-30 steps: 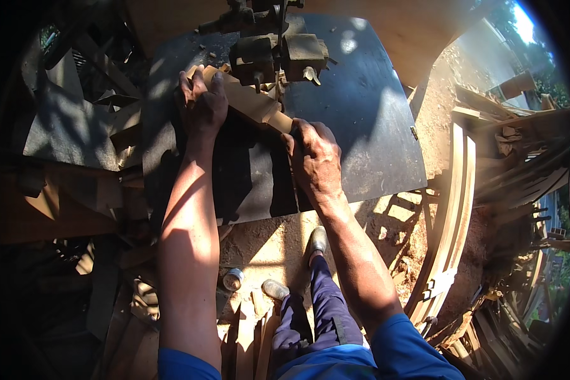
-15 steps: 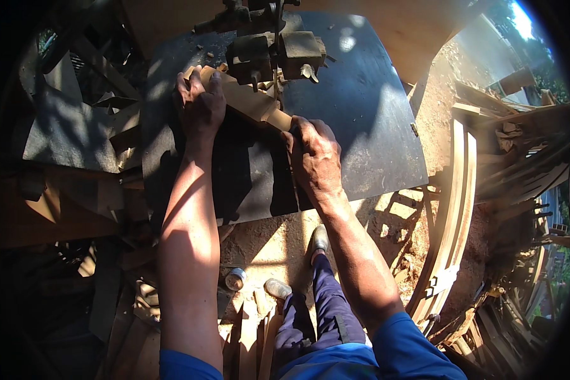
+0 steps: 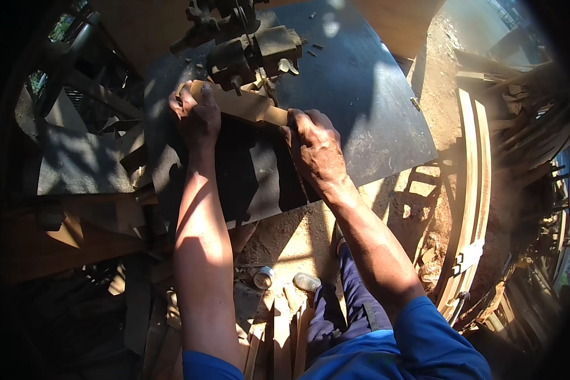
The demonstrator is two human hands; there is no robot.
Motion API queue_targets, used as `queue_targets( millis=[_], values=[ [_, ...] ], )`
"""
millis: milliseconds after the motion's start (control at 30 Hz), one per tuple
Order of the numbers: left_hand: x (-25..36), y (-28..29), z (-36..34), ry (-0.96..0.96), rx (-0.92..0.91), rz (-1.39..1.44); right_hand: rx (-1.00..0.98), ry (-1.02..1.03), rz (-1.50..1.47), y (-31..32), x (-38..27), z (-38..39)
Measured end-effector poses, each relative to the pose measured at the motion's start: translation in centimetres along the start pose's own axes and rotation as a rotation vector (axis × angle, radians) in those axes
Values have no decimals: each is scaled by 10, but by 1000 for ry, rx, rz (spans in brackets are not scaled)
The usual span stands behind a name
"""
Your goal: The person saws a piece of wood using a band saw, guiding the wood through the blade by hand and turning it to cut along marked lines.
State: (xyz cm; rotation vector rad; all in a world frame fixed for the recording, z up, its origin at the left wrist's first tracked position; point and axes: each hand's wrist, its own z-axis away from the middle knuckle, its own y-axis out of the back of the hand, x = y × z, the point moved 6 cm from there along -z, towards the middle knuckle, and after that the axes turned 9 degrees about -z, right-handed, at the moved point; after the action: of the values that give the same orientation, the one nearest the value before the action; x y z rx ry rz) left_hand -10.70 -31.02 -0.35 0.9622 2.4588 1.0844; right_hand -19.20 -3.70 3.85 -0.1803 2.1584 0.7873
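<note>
A short piece of pale wood lies across a dark metal machine table. My left hand grips its left end. My right hand holds its right end, fingers curled over it. The wood sits right against the dark metal guide and blade assembly at the back of the table. Both forearms reach up from the lower edge, and blue sleeves show at the bottom.
Curved wooden strips lean at the right over sawdust-covered ground. Wood offcuts lie by my shoe, beside a small can. Dark boards and scrap pile up at the left.
Both hands and the wood piece stay in nearly the same place against the machine; the right hand has shifted slightly along the wood.
</note>
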Motion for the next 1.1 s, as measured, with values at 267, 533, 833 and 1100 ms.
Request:
queue_targets(
  millis=[267, 533, 833, 1100],
  values=[
    [25, 33, -3, 59, 43, 162, 0, -20, 24, 3, 7, 1],
    [24, 31, -1, 24, 86, 128, 25, 8, 29, 2, 8, 1],
    [14, 22, 0, 108, 56, 223, 6, -12, 41, 3, 10, 1],
    [7, 17, -1, 156, 31, 243, -27, -64, 84, 2, 7, -2]
  ],
)
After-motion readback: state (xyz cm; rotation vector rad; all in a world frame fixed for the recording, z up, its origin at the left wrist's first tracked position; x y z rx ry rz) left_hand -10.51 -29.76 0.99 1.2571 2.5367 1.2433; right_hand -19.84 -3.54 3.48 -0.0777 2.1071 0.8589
